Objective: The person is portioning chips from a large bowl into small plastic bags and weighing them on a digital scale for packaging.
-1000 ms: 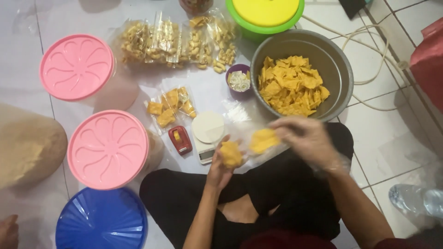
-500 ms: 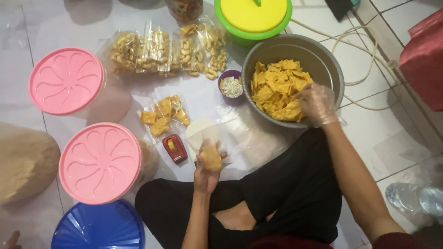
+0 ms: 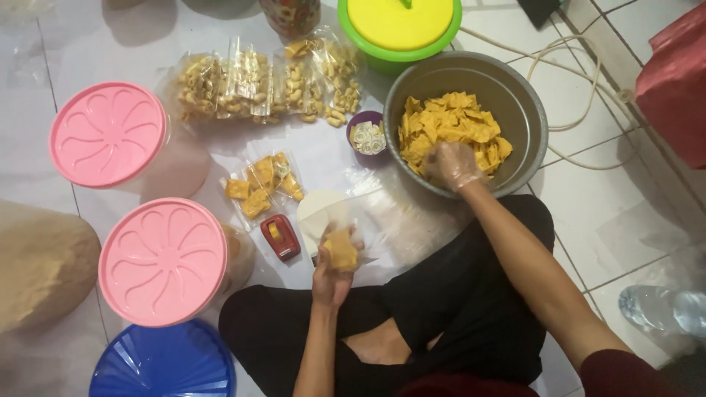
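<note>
I sit cross-legged on a tiled floor. My left hand holds a small clear plastic bag of yellow chips just above my lap. My right hand, in a thin clear plastic glove, reaches into the grey metal bowl and rests on the pile of yellow chips inside. A white round scale plate lies just beyond my left hand. A filled, sealed bag of chips lies flat on the floor to its left.
A red tape dispenser sits next to the scale. Several packed snack bags lie further back. A small purple cup, two pink-lidded tubs, a blue lid, a yellow-lidded green container and a white cable surround me.
My right hand left the bag at my lap and reached into the metal bowl, settling on the chips. My left hand keeps hold of the small bag.
</note>
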